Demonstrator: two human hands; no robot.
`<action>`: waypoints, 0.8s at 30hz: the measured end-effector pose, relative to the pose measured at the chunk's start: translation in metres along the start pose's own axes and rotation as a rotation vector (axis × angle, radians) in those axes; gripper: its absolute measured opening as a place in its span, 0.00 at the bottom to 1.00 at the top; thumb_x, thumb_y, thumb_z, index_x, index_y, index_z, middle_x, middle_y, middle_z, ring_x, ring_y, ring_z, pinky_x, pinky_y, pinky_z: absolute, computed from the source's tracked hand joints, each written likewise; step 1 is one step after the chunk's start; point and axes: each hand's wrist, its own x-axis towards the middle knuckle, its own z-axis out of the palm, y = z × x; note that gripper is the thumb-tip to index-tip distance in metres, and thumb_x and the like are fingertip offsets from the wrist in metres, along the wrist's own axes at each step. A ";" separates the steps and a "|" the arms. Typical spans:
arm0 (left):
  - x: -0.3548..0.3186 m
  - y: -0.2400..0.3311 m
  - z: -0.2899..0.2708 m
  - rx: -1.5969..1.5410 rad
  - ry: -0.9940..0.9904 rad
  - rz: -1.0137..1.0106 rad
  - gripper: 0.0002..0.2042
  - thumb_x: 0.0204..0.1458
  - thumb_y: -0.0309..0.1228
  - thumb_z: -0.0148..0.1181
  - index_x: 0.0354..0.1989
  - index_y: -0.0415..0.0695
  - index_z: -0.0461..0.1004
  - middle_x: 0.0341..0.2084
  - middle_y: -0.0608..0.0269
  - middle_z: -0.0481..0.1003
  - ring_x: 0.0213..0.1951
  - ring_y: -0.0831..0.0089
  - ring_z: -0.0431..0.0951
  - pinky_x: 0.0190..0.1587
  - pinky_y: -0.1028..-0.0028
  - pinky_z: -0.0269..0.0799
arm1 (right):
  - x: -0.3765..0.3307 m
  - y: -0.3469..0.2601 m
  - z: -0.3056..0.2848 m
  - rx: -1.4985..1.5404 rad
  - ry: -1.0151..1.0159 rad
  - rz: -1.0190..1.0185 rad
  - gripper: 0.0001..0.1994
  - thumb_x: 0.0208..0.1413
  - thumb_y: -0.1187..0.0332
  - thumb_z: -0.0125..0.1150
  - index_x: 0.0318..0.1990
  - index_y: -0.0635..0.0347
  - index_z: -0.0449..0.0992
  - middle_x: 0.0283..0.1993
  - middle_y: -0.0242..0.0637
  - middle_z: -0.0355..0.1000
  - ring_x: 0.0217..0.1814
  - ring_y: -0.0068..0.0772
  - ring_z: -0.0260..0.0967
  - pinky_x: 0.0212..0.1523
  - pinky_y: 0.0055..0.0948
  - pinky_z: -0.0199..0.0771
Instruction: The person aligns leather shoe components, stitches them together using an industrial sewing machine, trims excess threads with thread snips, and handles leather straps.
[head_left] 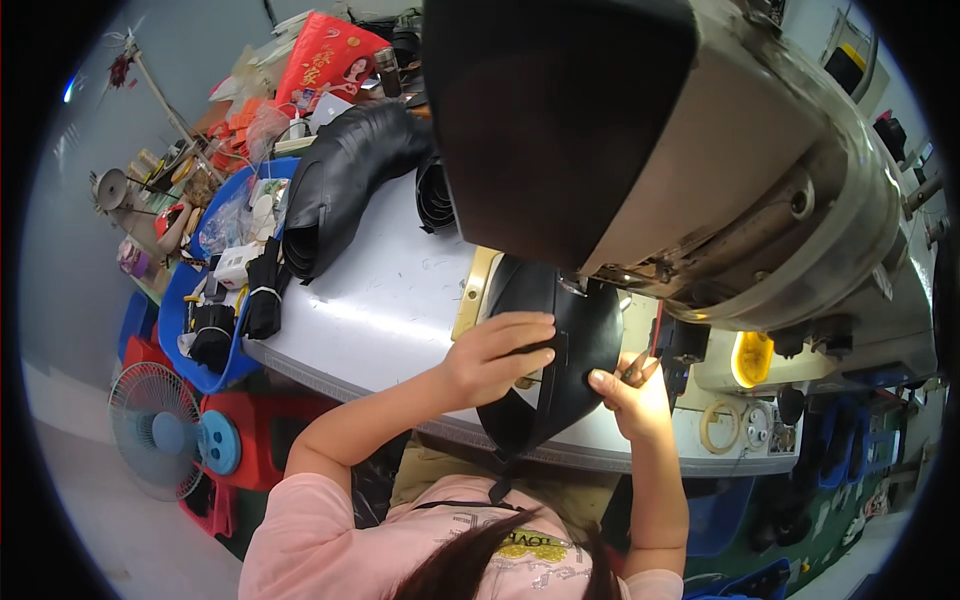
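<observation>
A black leather piece [585, 370], which looks like a boot upper, lies under the head of a large sewing machine [640, 130]. The stitching point is mostly hidden by the machine. My left hand [505, 355] rests on the left part of the leather, its fingers stretched out across it. At the right edge, the thumb of my right hand [630, 395] touches the leather. That hand's fingers are curled around a small dark metal tool [636, 370] that looks like thread snips; part of it is hidden.
Black boot uppers [345, 185] lie on the white table [375, 290], left of the machine. Blue baskets [200, 370] with packets and black bundles stand at the table's left edge. A fan [155, 430] and red stools [255, 440] stand below. A yellow-lit part [752, 358] sits at right.
</observation>
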 end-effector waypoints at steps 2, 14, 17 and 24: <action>0.013 -0.011 0.000 0.024 -0.015 0.036 0.13 0.30 0.16 0.55 0.30 0.37 0.72 0.34 0.52 0.71 0.40 0.56 0.72 0.42 0.65 0.72 | 0.011 -0.001 0.006 -0.011 0.118 -0.208 0.10 0.38 0.69 0.66 0.18 0.60 0.69 0.12 0.25 0.60 0.12 0.13 0.50 0.13 0.14 0.47; 0.036 -0.036 -0.001 0.095 -0.096 0.012 0.10 0.34 0.20 0.58 0.29 0.42 0.74 0.30 0.61 0.73 0.35 0.64 0.73 0.37 0.71 0.68 | 0.037 0.009 -0.007 0.055 0.198 -0.277 0.08 0.43 0.69 0.63 0.24 0.62 0.71 0.17 0.27 0.63 0.15 0.12 0.53 0.15 0.13 0.50; 0.033 -0.037 0.002 0.080 -0.071 0.008 0.10 0.34 0.19 0.58 0.28 0.43 0.74 0.29 0.61 0.73 0.33 0.64 0.73 0.35 0.71 0.69 | 0.038 0.013 -0.008 0.092 0.207 -0.262 0.08 0.43 0.69 0.62 0.24 0.62 0.71 0.18 0.27 0.64 0.15 0.12 0.54 0.16 0.13 0.51; 0.030 -0.041 0.006 0.053 -0.044 -0.023 0.10 0.33 0.18 0.58 0.27 0.43 0.74 0.27 0.61 0.72 0.32 0.64 0.73 0.33 0.71 0.69 | 0.040 0.016 -0.006 0.070 0.255 -0.253 0.08 0.43 0.68 0.63 0.25 0.61 0.71 0.18 0.27 0.63 0.15 0.13 0.53 0.16 0.13 0.53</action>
